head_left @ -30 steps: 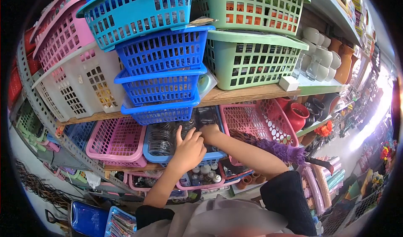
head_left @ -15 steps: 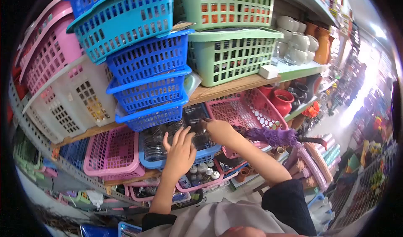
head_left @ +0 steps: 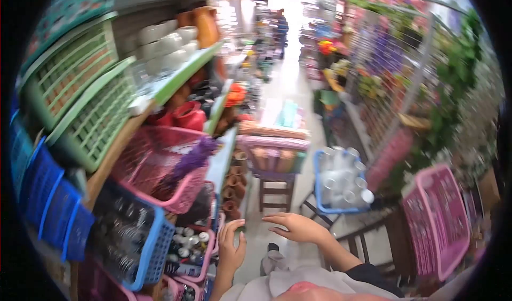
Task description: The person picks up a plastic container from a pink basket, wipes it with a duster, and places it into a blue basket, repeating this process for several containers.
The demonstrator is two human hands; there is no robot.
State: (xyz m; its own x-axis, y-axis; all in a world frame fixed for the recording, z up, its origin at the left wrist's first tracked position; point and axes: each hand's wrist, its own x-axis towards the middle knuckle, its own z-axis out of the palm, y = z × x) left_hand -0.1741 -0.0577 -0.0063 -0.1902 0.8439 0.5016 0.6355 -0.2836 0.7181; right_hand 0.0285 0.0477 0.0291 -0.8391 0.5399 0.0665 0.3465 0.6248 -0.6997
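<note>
My left hand (head_left: 232,247) hangs in the air at the bottom middle, fingers stretched and apart, holding nothing. Just right of it, my right hand (head_left: 296,229) reaches across above the floor, open too, with its fingers pointing left. Nearest to my left hand is a pink basket (head_left: 207,258) holding several cans or bottles with white tops. Further left, a blue basket (head_left: 152,247) contains clear plastic-looking items that are too blurred to name. A purple fluffy stick (head_left: 189,159) leans in a larger pink basket (head_left: 160,191) above it.
Shelves with green baskets (head_left: 96,119) and white pots (head_left: 170,50) line the left. Ahead are a stool (head_left: 276,191) bearing rolls and a blue crate (head_left: 341,210) of white cylinders. A pink basket (head_left: 440,221) stands right. A person (head_left: 281,31) is far down the aisle.
My view has swung right, from the shelf toward the aisle. Both hands have left the blue basket and are now over the floor, empty.
</note>
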